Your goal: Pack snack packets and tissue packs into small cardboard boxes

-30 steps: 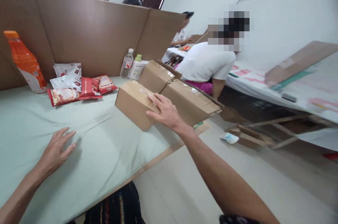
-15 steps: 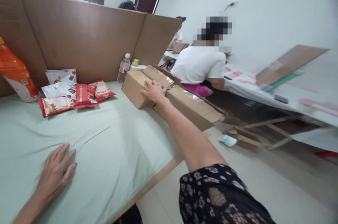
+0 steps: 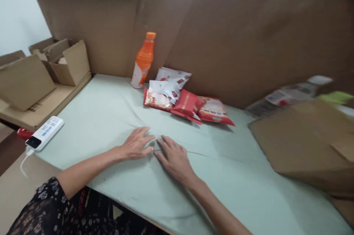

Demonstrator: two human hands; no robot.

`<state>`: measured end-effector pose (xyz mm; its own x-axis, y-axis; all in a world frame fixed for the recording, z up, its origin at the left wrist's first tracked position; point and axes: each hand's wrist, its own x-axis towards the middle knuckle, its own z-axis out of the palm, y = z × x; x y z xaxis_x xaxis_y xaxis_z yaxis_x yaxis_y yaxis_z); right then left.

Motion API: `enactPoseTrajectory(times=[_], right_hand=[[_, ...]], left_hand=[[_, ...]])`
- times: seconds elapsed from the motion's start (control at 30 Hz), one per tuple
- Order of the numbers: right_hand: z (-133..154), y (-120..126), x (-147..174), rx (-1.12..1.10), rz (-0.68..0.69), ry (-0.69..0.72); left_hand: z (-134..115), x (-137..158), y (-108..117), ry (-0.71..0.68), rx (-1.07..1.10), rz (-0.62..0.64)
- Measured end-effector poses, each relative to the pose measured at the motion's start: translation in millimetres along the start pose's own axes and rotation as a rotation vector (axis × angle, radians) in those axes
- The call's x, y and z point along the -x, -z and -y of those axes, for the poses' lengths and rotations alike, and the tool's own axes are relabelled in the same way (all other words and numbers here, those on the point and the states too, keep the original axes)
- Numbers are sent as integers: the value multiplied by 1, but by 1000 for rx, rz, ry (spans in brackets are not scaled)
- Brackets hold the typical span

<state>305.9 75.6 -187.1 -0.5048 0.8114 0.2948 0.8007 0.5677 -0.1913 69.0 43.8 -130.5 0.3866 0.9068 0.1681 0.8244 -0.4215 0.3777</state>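
My left hand (image 3: pixel 137 143) lies on the pale green cloth (image 3: pixel 110 111) of the table, fingers apart and holding nothing. Close beside it, my right hand (image 3: pixel 174 156) rests on the same cloth with its fingers loosely spread, also bare. The fingertips of both point toward each other with a small gap between. Beyond them lies a pile of snack packets: a red packet (image 3: pixel 188 106), a red-and-cream packet (image 3: pixel 214 110), another red-and-cream packet (image 3: pixel 157 100) and white pouches (image 3: pixel 174 85). An orange drink bottle (image 3: pixel 144 59) stands behind the pile at the left.
A tall cardboard screen (image 3: pixel 235 43) runs along the back. On the right sits a cardboard box (image 3: pixel 309 139), with a clear bottle (image 3: pixel 293 93) behind it, blurred. At the left edge lies a white power bank (image 3: pixel 45 132) with a cable, near open cardboard boxes (image 3: pixel 69 63).
My view has swung left. My right hand has let go of the cardboard box and come down onto the cloth beside my left hand.
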Motion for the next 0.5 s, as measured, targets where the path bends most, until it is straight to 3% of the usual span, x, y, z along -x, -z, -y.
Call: enactPoseTrajectory(times=[0.07,0.13,0.37,0.43,0.5], right_hand=[[30,-17,-2,-13,0,55],[43,-23,-2,-5,-33,79],[35,-29,9,52,-95,101],[34,-33,10,58,-115,111],[33,-36,10,65,-130,111]], left_hand=[[15,0,21,45,-7,-69],[43,0,55,111,-25,-171],[192,2,231,529,-175,-665],[224,5,270,608,-230,-753],[248,7,294,657,-272,-800]])
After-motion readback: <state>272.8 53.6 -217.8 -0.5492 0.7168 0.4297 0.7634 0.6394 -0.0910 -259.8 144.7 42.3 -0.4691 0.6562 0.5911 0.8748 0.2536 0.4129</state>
